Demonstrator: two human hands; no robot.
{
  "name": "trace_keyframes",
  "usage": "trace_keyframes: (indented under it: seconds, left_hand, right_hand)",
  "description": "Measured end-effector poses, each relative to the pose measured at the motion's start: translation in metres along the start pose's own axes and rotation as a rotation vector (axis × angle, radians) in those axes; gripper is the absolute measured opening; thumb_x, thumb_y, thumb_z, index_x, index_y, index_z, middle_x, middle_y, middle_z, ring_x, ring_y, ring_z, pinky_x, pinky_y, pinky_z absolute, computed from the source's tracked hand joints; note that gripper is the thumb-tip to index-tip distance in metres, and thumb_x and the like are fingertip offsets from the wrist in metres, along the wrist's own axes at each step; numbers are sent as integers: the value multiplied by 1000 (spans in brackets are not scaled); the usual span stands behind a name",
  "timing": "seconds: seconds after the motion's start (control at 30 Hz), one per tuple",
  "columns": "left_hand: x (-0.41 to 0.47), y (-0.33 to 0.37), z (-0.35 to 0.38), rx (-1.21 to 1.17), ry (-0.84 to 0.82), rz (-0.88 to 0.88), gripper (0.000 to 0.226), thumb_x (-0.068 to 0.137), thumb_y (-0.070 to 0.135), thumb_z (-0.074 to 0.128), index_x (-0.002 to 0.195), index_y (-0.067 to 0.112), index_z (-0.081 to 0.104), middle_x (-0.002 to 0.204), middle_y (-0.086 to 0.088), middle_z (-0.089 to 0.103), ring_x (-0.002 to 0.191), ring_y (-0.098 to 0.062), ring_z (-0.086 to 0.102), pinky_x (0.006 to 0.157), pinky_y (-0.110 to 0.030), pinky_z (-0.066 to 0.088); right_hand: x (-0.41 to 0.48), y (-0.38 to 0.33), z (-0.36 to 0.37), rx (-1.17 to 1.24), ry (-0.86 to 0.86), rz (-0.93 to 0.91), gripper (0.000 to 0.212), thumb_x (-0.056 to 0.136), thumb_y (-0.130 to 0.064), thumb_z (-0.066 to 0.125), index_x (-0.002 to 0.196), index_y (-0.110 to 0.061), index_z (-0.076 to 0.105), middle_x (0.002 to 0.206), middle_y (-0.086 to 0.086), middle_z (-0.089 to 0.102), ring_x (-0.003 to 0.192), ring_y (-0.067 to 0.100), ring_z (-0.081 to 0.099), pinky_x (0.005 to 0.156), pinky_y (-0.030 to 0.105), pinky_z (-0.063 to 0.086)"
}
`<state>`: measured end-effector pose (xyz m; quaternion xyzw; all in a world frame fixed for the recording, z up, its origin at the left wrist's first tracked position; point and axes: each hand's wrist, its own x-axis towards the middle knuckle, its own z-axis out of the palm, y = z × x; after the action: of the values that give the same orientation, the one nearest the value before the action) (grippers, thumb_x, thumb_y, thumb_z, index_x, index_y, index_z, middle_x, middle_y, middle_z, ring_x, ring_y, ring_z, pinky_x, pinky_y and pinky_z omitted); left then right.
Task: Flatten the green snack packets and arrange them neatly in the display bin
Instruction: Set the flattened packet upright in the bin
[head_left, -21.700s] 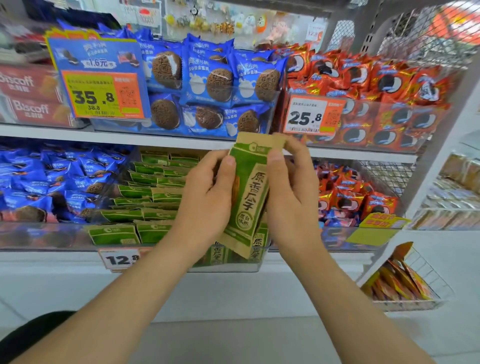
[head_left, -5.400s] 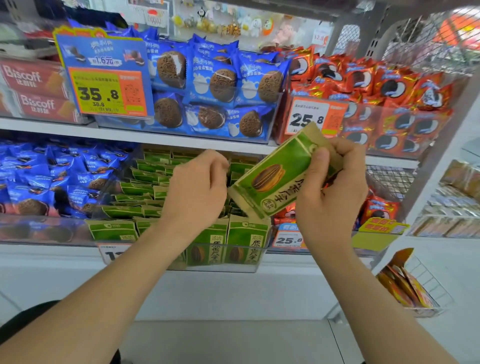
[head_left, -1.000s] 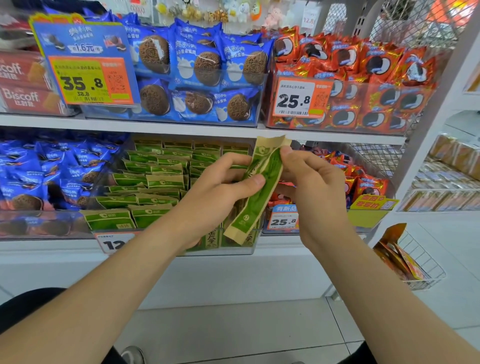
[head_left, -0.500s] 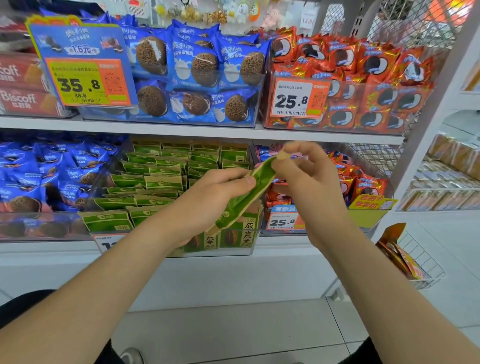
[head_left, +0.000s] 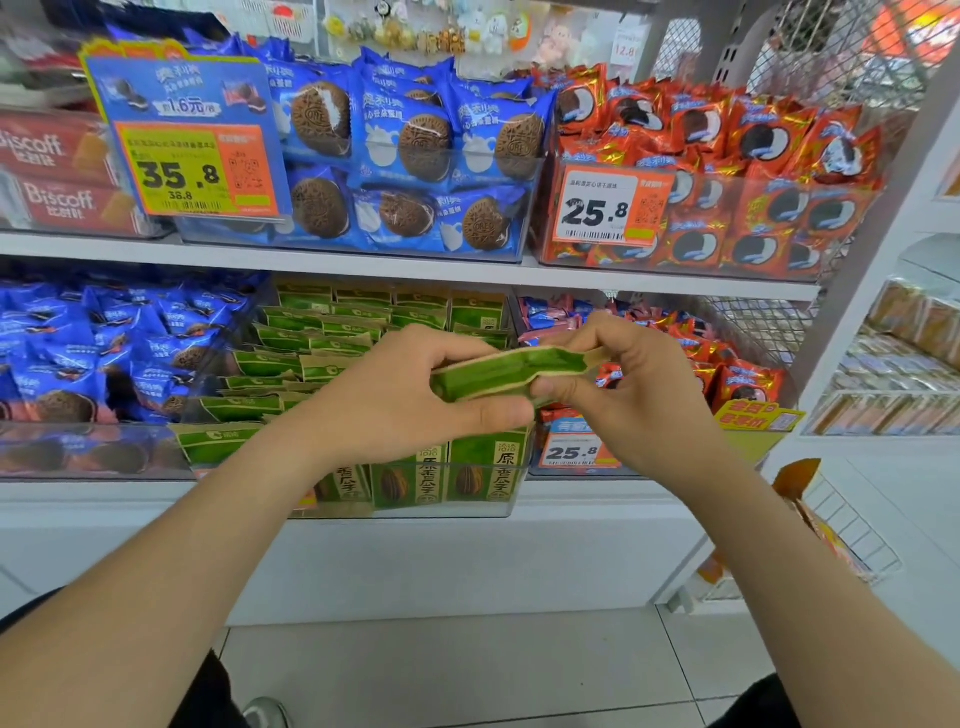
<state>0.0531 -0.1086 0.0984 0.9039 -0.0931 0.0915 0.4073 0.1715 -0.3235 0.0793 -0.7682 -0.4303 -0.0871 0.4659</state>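
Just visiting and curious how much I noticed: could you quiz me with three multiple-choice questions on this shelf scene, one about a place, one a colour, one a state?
1. Where does the display bin stand? A. top shelf B. lower shelf, right of the small blue packets C. floor
2. What colour are the cookie packets directly above it? A. yellow B. green C. blue
3. How is the held green packet now? A. pinched at both ends by two hands B. lying in the bin C. hanging from one hand
Answers: 1 B, the small blue packets lie at its left; 2 C, their wrappers are blue; 3 A, the left hand and right hand each grip an end.
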Motion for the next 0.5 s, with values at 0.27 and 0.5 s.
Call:
trace_keyframes:
  seconds: [0.27,0.5]
  left_hand:
    - [13,-27,-10,226,199,55,36,104,46,61,139,49,64,106,24,79,78,0,69,76,-22,55]
    - [43,-67,-10,466,236,-220,48,107,24,59,154,22,51,149,-4,60,136,-21,58,118,-47,44]
  right_hand:
    - [12,-7,3,-30,113,-88,24,99,-16,74,123,-20,79,92,-35,72,92,-7,70,84,11,52]
    - [33,14,11,-480,430,-390,24,96,-2,71,115,-10,81,101,1,82,93,25,78,82,41,63]
